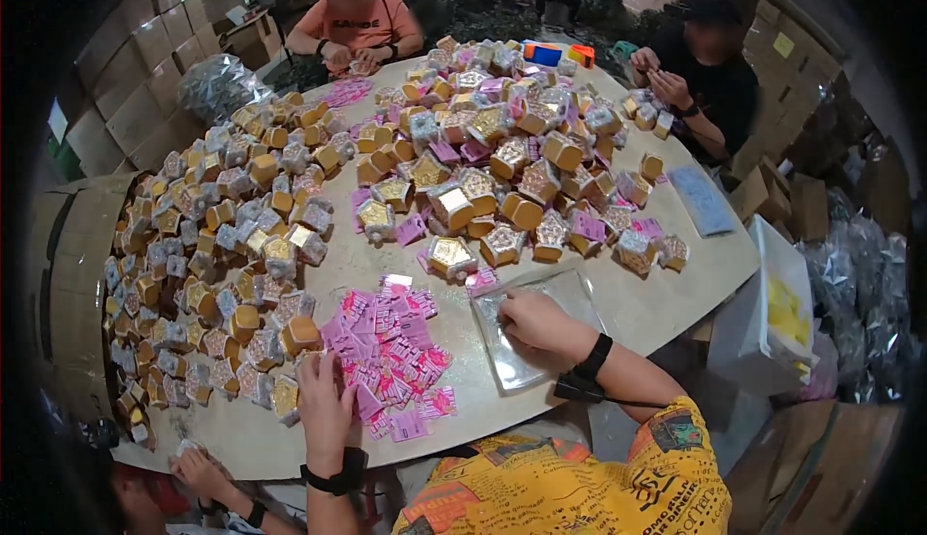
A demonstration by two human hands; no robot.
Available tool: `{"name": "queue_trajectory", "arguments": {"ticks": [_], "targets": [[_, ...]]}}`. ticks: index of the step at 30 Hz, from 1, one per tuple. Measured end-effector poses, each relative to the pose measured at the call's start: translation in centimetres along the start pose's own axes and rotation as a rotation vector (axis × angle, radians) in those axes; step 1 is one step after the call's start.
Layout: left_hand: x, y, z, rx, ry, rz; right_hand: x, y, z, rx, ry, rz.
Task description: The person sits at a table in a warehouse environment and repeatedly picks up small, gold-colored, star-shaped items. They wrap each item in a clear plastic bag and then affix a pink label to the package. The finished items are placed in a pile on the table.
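My left hand [325, 405] rests at the left edge of a loose pile of pink printed cards [401, 351]. Its thumb stands apart from the stretched fingers, right beside a card, and no held thing shows in it. Just beyond those fingertips lie small gold and silver house-shaped ornaments [285, 400]. My right hand [536, 323] bends over a stack of flat clear plastic bags [521, 366], its curled fingers pressed together on the upper bag. The fingertips are partly hidden under the hand.
Heaped ornaments [463, 192] cover the table's middle and left, with pink cards among them. A blue sheet [700, 199] lies at the right. Two people work across the table, another person's hands [201, 472] at lower left. A white bin [763, 313] stands by the right edge.
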State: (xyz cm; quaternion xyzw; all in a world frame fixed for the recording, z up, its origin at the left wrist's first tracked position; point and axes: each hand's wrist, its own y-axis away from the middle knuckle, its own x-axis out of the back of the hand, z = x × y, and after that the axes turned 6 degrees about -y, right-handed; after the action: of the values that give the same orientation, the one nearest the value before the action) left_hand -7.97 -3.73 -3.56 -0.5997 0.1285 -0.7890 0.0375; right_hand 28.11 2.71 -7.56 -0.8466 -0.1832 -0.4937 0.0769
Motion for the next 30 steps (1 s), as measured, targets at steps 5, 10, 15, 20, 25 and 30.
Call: {"name": "queue_trajectory", "arguments": {"ticks": [5,10,15,20,25,30], "targets": [[-0.3,-0.5,0.2,-0.025,0.025,0.018,0.8,0.9,0.0,0.001,-0.048,0.079],[0.0,-0.2,1.0,-0.038,0.004,0.033,1.7,2.5,-0.3,0.045,-0.028,0.258],[-1.2,-0.2,2.1,-0.134,0.064,0.026,2.5,3.8,-1.3,0.104,-0.106,0.476],[-2.9,-0.5,3.0,-0.205,0.011,-0.042,2.2,4.6,-1.6,0.127,-0.116,0.619],[-3.1,-0.7,2.9,-0.229,-0.019,-0.016,1.4,4.3,-0.6,0.108,-0.281,0.649],[-2.0,-0.5,3.0,-0.212,0.032,0.008,1.3,4.4,-0.5,0.082,-0.333,0.615]]}}
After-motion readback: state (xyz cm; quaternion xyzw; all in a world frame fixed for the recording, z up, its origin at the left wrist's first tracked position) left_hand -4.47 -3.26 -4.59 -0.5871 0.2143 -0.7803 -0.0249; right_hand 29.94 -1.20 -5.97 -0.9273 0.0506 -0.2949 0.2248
